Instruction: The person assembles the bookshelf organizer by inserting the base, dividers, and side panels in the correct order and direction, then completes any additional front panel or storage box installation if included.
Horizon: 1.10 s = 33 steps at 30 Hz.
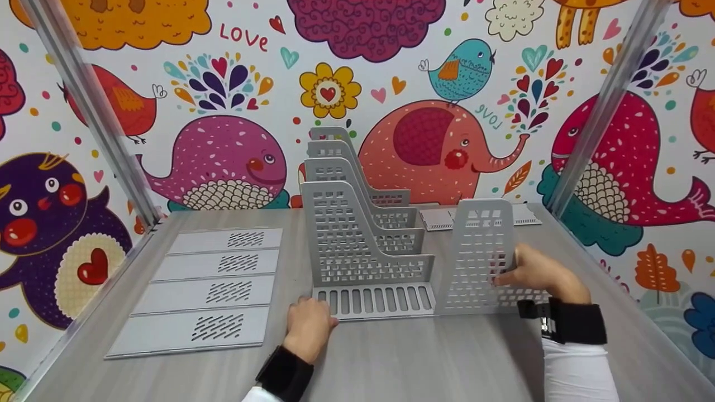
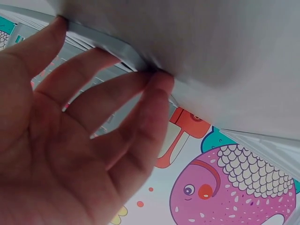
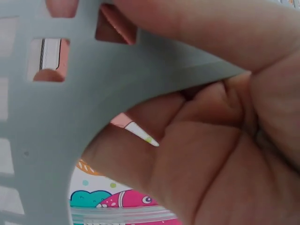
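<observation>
A grey desktop file rack (image 1: 363, 240) stands mid-table, with several perforated stepped dividers rising behind one another from a slotted base (image 1: 373, 318). My left hand (image 1: 310, 326) holds the base at its front left corner; in the left wrist view, thumb and fingertips (image 2: 163, 83) meet its edge near the tabletop. To the right, a separate grey perforated divider (image 1: 477, 254) stands upright beside the base's right end. My right hand (image 1: 539, 271) grips its curved edge, thumb on the near face. The right wrist view shows the divider (image 3: 89, 93) close up, the fingers partly hidden behind it.
Several pale flat panels (image 1: 209, 290) with slanted slots lie in a row on the left of the table. More flat slotted pieces (image 1: 438, 219) lie at the back right, partly behind the held divider. Metal posts (image 1: 592, 111) and printed walls border the table.
</observation>
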{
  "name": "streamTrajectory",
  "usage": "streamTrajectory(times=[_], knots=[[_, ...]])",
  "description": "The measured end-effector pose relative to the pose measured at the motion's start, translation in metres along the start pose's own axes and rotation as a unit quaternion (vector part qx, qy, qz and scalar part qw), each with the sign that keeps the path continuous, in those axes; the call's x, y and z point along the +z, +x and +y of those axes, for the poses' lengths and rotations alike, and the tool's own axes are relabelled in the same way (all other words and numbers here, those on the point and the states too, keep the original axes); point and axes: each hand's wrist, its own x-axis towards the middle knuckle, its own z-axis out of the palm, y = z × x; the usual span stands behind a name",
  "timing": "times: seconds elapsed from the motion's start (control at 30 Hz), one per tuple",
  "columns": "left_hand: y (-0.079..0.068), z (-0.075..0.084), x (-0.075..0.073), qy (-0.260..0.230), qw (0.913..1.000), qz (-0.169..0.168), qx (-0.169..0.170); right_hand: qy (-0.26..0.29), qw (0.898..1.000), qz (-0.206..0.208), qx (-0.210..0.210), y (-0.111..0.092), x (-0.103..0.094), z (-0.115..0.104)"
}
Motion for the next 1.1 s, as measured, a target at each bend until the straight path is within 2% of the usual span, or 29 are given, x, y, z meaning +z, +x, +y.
streamTrajectory(times=[0.2,0.3,0.43,0.57,0.67,0.83,0.93,1.1], knots=[[0.001,-0.001,0.0,-0.007,1.0,-0.002,-0.003,0.004,1.0,-0.002,-0.002,0.002,0.003,-0.002],[0.0,-0.002,0.002,0.0,0.9999,0.01,0.004,0.015,0.999,-0.017,-0.029,0.013,0.014,-0.011],[0.0,-0.004,0.002,0.013,0.9997,0.017,0.009,0.027,0.995,-0.031,-0.088,0.036,0.051,-0.037],[0.002,-0.006,0.0,0.009,0.9998,-0.007,0.014,0.055,0.985,-0.043,-0.16,0.055,0.094,-0.063],[0.004,-0.007,-0.002,0.007,0.9993,-0.034,0.012,0.07,0.979,-0.038,-0.187,0.062,0.113,-0.073],[0.006,-0.008,-0.004,0.004,0.9986,-0.05,0.014,0.081,0.981,-0.009,-0.177,0.063,0.125,-0.08],[0.005,-0.007,-0.003,-0.002,0.9989,-0.039,0.026,0.09,0.981,-0.001,-0.174,0.062,0.131,-0.084],[0.005,-0.006,-0.003,0.002,0.9993,-0.027,0.025,0.113,0.978,0.013,-0.176,0.062,0.141,-0.09]])
